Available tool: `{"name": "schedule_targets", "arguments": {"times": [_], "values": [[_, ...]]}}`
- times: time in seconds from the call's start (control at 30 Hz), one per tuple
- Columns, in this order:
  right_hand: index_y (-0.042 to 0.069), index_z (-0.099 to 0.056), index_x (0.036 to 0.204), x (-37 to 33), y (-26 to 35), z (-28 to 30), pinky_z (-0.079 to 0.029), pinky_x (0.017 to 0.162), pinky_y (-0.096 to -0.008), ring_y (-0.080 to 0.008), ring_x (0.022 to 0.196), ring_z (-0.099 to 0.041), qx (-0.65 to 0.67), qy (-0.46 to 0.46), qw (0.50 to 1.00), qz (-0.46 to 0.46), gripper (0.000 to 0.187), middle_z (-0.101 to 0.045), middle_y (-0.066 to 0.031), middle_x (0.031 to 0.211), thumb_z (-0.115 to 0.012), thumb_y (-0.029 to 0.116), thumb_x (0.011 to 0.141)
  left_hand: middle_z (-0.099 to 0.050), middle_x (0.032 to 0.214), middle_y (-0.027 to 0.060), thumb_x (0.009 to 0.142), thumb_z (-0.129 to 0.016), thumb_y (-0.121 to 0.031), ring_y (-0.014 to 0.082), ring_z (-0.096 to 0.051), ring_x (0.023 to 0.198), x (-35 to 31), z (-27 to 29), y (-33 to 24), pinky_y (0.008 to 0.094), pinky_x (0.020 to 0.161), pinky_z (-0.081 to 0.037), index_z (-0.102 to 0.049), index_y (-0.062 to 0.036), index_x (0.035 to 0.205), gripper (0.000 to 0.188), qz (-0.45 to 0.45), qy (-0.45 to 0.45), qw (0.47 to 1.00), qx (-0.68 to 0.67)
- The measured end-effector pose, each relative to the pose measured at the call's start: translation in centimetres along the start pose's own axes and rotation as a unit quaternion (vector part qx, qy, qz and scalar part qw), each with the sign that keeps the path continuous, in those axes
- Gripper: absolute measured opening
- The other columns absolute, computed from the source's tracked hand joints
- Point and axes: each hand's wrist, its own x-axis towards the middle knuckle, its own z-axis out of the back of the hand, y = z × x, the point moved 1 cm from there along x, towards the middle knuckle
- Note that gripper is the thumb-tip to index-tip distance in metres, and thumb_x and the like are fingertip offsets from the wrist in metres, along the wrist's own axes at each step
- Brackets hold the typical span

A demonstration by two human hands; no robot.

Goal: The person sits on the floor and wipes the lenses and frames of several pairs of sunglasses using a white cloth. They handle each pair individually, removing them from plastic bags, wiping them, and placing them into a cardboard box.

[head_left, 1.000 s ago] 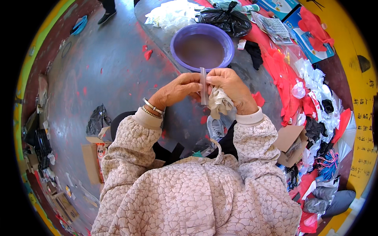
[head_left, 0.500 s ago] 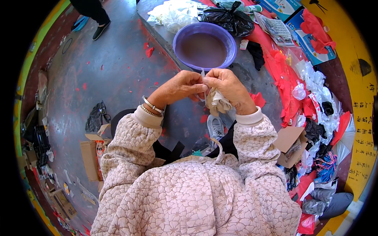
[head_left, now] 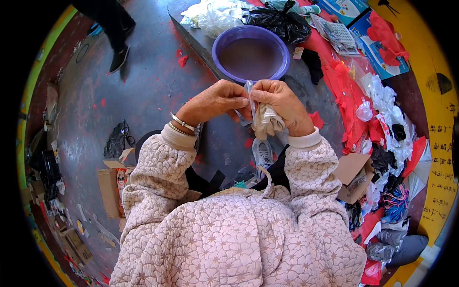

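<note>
Fingers first: I see the thumb and forefinger of the left hand (head_left: 215, 101) pinched shut on the edge of a thin clear plastic strip (head_left: 250, 98), and the fingers of the right hand (head_left: 281, 103) closed on the same strip from the other side, so both hands meet on it just this side of the purple basin (head_left: 251, 52). The strip stands roughly upright between the fingertips, its top end just short of the near rim of the basin. The right hand also has a crumpled pale cloth (head_left: 267, 122) bunched in its palm, hanging below the knuckles. I cannot tell how firmly either hand grips, only that no gap shows between the fingers and the strip. On the left wrist I make out a silver bangle (head_left: 181, 122) above the cuff of a quilted pink jacket (head_left: 239, 234). The basin holds murky water and sits on a grey table (head_left: 306, 81). Beyond the basin lie a black plastic bag (head_left: 282, 21) and a heap of clear plastic bags (head_left: 215, 14). Right of the basin I see red paper scraps (head_left: 344, 81), and farther right a pile of white and black bags (head_left: 387, 115). Left of the basin, on the grey floor (head_left: 119, 105), another person's dark shoe (head_left: 118, 58) stands well apart from the hands.
</note>
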Motion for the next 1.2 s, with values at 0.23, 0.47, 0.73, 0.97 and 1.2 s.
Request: {"name": "schedule_targets", "arguments": {"times": [0.23,0.47,0.73,0.97,1.2], "values": [[0.002,-0.060,0.077,0.3,-0.3,0.4,-0.046,0.051,-0.0233,-0.0100,0.055,-0.057,0.017,-0.020,1.000,-0.012,0.011,-0.059,-0.0023,0.066,-0.057,0.010,0.085,-0.065,0.088,0.0068,0.089,-0.056,-0.026,0.0141,-0.064,0.080,0.1,-0.4,-0.4,0.0231,0.062,-0.051,-0.060,0.0011,0.103,0.030,-0.010,-0.011,1.000,-0.018],[0.002,-0.063,0.077,0.1,-0.4,0.4,-0.046,0.052,-0.0229,-0.0097,0.056,-0.057,-0.002,-0.015,1.000,0.005,0.013,-0.060,-0.0027,0.066,-0.059,0.011,0.084,-0.063,0.089,0.0060,0.089,-0.056,-0.025,0.0132,-0.063,0.080,0.4,-0.3,-0.1,0.0235,0.062,-0.051,-0.059,0.0023,0.104,0.031,-0.003,-0.020,1.000,0.005],[0.002,-0.063,0.076,-0.2,0.1,0.3,-0.046,0.053,-0.0221,-0.0089,0.057,-0.056,-0.017,-0.017,1.000,0.002,0.013,-0.060,-0.0020,0.067,-0.058,0.012,0.084,-0.063,0.089,0.0060,0.085,-0.058,-0.024,0.0115,-0.060,0.077,0.4,-0.2,0.2,0.0232,0.063,-0.050,-0.060,0.0029,0.102,0.031,-0.015,-0.002,1.000,-0.020],[0.001,-0.064,0.075,-0.2,0.0,0.3,-0.044,0.053,-0.0219,-0.0078,0.057,-0.055,-0.059,-0.027,0.998,0.008,0.015,-0.060,-0.0018,0.065,-0.060,0.013,0.083,-0.064,0.087,0.0070,0.085,-0.059,-0.027,0.0126,-0.061,0.077,0.6,-0.3,0.5,0.0236,0.063,-0.050,-0.061,0.0033,0.099,0.034,-0.017,-0.002,1.000,-0.016],[0.000,-0.064,0.073,-0.2,0.1,0.1,-0.044,0.052,-0.0221,-0.0075,0.056,-0.054,-0.098,-0.041,0.994,0.017,0.014,-0.060,-0.0023,0.064,-0.061,0.012,0.080,-0.064,0.083,0.0093,0.085,-0.055,-0.020,0.0142,-0.062,0.073,0.8,-0.3,1.1,0.0245,0.065,-0.051,-0.061,0.0045,0.093,0.027,-0.037,0.000,0.999,0.004]]}}
